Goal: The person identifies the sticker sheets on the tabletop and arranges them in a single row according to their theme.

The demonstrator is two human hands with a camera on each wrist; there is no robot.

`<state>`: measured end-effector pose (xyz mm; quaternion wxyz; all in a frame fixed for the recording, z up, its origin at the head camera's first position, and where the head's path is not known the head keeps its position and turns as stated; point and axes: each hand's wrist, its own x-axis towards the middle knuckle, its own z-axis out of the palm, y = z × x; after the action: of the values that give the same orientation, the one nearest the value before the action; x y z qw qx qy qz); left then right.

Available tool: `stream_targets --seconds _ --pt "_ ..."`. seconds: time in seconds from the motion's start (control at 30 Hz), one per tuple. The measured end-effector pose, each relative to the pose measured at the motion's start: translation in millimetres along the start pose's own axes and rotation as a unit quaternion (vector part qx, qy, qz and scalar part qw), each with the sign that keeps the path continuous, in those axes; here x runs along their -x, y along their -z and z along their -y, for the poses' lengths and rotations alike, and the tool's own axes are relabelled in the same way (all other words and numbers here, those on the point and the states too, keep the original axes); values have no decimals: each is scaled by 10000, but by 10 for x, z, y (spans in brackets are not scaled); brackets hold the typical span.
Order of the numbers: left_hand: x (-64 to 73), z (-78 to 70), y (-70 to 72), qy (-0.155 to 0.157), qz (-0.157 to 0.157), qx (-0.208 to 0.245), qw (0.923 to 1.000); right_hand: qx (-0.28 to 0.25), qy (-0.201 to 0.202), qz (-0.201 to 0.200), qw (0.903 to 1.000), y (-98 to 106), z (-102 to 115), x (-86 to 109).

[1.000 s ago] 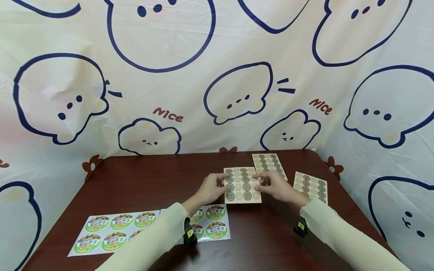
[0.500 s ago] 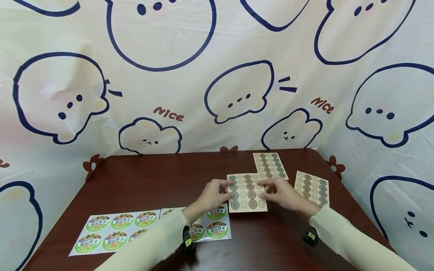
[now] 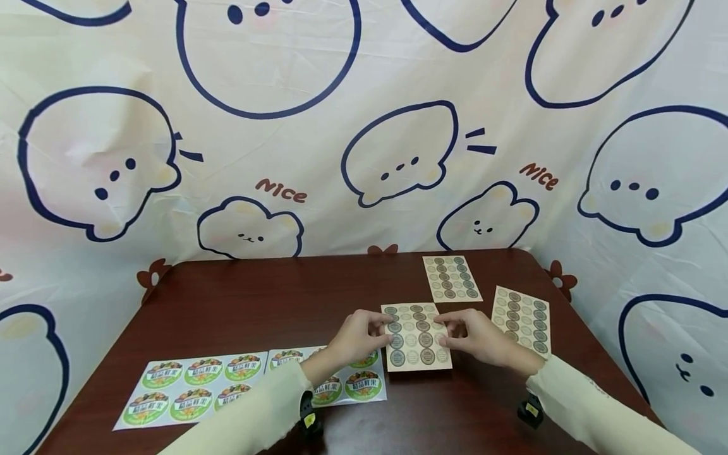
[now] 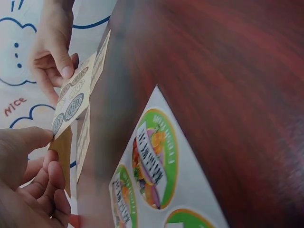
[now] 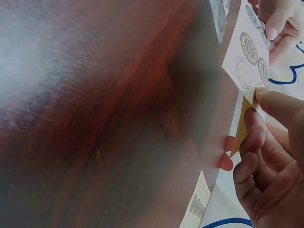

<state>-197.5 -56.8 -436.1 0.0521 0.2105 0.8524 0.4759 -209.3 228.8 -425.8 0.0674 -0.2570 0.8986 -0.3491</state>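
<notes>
Between both hands is a beige sticker sheet (image 3: 411, 341) printed with rows of round dark and pale seals. My left hand (image 3: 359, 336) pinches its left edge, thumb on top and fingers beneath, as the left wrist view shows. On the opposite edge my right hand (image 3: 478, 336) pinches it the same way; in the right wrist view the thumb presses on the sheet (image 5: 244, 61) near a corner. The sheet is held above the table, raised off its surface. Under my left forearm lie white sheets of green round fruit stickers (image 3: 364, 384), partly hidden by the sleeve.
Two more beige sticker sheets lie on the dark wooden table (image 3: 256, 291): one at the back (image 3: 452, 279) and one to the right (image 3: 522, 320), its lower part near my right wrist. Another fruit sticker sheet (image 3: 188, 392) lies at the left. A patterned cloth (image 3: 318, 158) hangs behind the table.
Both hands have brought the held beige sheet nearer to me and slightly to the right, away from the back sheet it overlapped in view. The other sheets have stayed in place.
</notes>
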Motion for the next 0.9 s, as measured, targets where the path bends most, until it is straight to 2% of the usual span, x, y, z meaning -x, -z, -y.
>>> stream_targets --seconds 0.3,0.5,0.73,0.9 --pt "97 -7 -99 102 181 -57 9998 166 39 203 9996 -94 -78 116" --pt "137 23 -147 148 193 -178 9995 208 80 268 9994 -170 -114 159" --pt "172 31 -189 98 288 -280 9991 430 -147 402 9982 -250 -105 203" --pt "202 8 -205 222 296 -243 9990 494 -239 458 9974 -286 -85 239"
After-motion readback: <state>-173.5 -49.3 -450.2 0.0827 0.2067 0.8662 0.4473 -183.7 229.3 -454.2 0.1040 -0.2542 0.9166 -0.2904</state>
